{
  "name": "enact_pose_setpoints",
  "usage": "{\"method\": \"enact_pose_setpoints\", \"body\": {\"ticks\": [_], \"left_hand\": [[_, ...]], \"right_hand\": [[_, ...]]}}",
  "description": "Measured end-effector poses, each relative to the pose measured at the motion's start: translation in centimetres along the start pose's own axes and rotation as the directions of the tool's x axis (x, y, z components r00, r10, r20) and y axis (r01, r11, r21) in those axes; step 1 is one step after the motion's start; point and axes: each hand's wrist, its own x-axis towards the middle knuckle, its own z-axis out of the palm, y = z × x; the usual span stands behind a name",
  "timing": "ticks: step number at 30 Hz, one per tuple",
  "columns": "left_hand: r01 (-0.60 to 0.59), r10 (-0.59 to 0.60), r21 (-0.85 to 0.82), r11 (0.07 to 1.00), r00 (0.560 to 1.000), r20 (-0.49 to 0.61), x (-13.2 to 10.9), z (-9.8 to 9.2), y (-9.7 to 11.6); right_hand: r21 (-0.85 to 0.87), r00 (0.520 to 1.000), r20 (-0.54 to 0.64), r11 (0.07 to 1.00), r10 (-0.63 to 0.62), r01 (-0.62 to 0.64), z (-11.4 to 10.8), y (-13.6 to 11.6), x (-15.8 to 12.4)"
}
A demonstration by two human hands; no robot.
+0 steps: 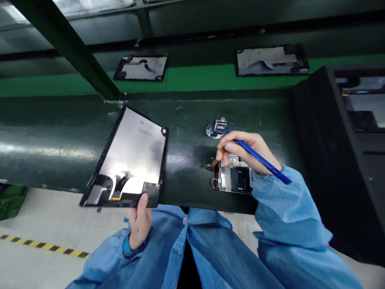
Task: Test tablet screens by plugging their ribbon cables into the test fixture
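Note:
My left hand (140, 225) grips the lower right corner of a tablet screen panel (135, 148), thumb on top. The panel's silver back faces up, with black edges and a flex cable near the bottom, tilted over the bench edge. My right hand (245, 150) is closed around a slim blue pen-like stick (261, 160) that slants back over the wrist. A narrow brown piece (214, 163) shows below those fingertips; its kind is unclear. Under the hand lies a circuit board (233, 180) with a barcode label and red wire, partly hidden by hand and sleeve.
A chrome tally counter (219, 127) stands just beyond my right hand on the dark green bench (186, 116). Two more screen panels (144, 68) (270, 62) lie on the green strip behind. A green post (69, 48) rises at left; a black rack (327, 160) stands at right, holding panels.

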Motion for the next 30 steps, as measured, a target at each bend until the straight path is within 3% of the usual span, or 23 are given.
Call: {"method": "enact_pose_setpoints", "body": {"ticks": [2,3,5,8,10,12,14,15,16,17,19,20,21,23,26,28,30], "left_hand": [[-0.087,-0.030,-0.355,0.931,0.950,-0.312,0.8,1.9,1.7],[-0.141,-0.071,-0.496,0.857,0.921,-0.384,1.3,2.8,2.6],[-0.166,-0.125,-0.677,0.717,0.925,-0.359,1.9,4.1,4.0],[-0.036,-0.103,-0.781,0.623,0.986,-0.128,2.2,5.1,4.7],[0.124,-0.049,-0.781,0.611,0.992,0.120,2.0,5.3,4.5],[0.305,0.004,-0.687,0.660,0.912,0.409,1.9,4.9,4.6],[0.384,0.013,-0.486,0.785,0.775,0.632,2.1,3.8,5.2],[0.354,0.004,-0.374,0.857,0.721,0.693,2.4,3.0,5.9],[0.277,-0.007,-0.266,0.923,0.705,0.709,2.9,2.1,6.6],[0.155,-0.001,-0.165,0.974,0.733,0.681,3.6,1.0,7.5],[-0.160,0.097,0.101,0.982,0.884,0.457,5.4,-1.1,9.1],[-0.305,0.213,0.314,0.899,0.931,0.296,6.6,-2.1,9.7],[-0.380,0.349,0.528,0.759,0.923,0.162,7.9,-3.0,10.2],[-0.404,0.554,0.771,0.493,0.829,0.079,10.6,-4.2,10.9],[-0.570,0.610,0.765,0.300,0.731,0.306,14.0,-4.7,11.6],[-0.687,0.563,0.679,0.258,0.678,0.472,15.4,-4.6,12.3],[-0.733,0.516,0.625,0.268,0.657,0.550,16.1,-4.4,13.3]], "right_hand": [[-0.003,1.000,0.004,1.000,-0.004,0.004,0.1,0.1,0.1],[-0.004,1.000,0.005,1.000,-0.003,0.003,0.2,0.1,0.1],[-0.008,1.000,0.005,1.000,0.004,-0.004,0.3,0.1,0.2],[-0.007,1.000,0.015,1.000,0.013,-0.012,0.4,0.2,0.2],[0.003,1.000,0.029,1.000,0.010,-0.010,0.5,0.3,0.3],[0.007,0.999,0.035,1.000,0.013,-0.013,0.6,0.4,0.3],[-0.004,0.999,0.029,1.000,0.023,-0.023,0.7,0.4,0.3],[-0.011,0.999,0.024,1.000,0.027,-0.027,0.8,0.4,0.3],[-0.016,0.999,0.019,1.000,0.028,-0.027,0.9,0.4,0.3],[-0.018,0.999,0.019,0.999,0.027,-0.027,0.9,0.4,0.3],[-0.014,0.999,0.027,1.000,0.027,-0.026,1.1,0.5,0.4],[-0.010,0.999,0.035,1.000,0.028,-0.028,1.1,0.5,0.4],[-0.004,0.999,0.045,1.000,0.030,-0.029,1.1,0.6,0.4],[0.008,0.998,0.061,0.999,0.036,-0.036,1.1,0.7,0.5],[0.011,0.996,0.069,0.999,0.052,-0.053,1.2,0.7,0.5],[0.004,0.996,0.070,0.998,0.062,-0.062,1.3,0.7,0.6],[0.007,0.995,0.073,0.998,0.064,-0.064,1.4,0.7,0.6]]}}
